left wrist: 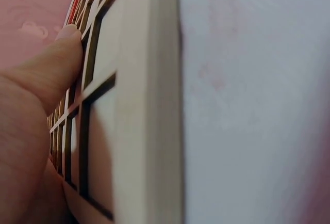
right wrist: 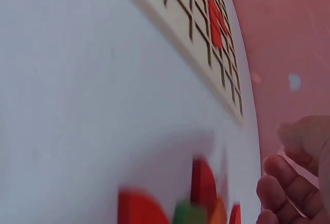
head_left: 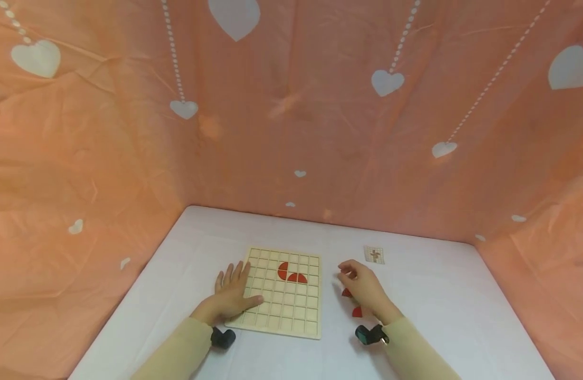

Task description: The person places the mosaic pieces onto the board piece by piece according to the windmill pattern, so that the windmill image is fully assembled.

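Grid board (head_left: 287, 311) on the table (head_left: 429, 306), apparently steadied
I see the left hand (head_left: 229, 299) spread over its edge; the right hand (head_left: 365, 284), apart, curls by red pieces (head_left: 357, 312) perhaps placed handily; its grip I cannot tell.

I'm seeing plain pale-yellow sleeves (head_left: 175, 351) and chunky little black wrist cams (head_left: 223, 338) over here, the right cam (head_left: 363, 334) showing a glossy greenish face.

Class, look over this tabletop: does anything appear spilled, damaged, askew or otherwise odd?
Nothing stands out. The grid board lies flat with the left hand on its edge, the placed red pieces sit within its squares, and the loose red pieces by the right hand show no visible damage.
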Demonstrator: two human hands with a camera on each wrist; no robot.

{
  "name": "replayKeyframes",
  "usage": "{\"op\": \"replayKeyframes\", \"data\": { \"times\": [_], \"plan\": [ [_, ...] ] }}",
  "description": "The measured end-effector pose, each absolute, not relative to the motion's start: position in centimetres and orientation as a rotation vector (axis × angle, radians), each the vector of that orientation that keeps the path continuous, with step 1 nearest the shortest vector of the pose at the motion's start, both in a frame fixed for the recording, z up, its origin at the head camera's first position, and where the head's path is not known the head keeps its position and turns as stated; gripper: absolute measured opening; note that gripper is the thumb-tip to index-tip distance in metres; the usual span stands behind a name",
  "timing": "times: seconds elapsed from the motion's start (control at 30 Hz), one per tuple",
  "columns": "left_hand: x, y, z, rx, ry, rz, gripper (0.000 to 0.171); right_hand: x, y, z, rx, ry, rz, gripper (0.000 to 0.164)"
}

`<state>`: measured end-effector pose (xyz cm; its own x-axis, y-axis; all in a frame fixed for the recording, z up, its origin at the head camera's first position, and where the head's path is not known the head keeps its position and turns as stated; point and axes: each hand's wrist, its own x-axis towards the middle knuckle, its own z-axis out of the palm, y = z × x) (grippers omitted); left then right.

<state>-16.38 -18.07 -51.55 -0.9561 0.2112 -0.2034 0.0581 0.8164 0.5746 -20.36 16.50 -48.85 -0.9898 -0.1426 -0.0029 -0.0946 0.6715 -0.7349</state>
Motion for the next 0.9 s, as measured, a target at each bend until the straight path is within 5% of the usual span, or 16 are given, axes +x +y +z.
{"op": "replayKeyframes", "data": {
  "times": [0.9],
  "plan": [
    [-16.3,-17.8,-51.2,0.177,2.731,0.871,0.104,-21.0,24.4,-50.5,0.069,2.655,-1.318,0.043]
  ]
}}
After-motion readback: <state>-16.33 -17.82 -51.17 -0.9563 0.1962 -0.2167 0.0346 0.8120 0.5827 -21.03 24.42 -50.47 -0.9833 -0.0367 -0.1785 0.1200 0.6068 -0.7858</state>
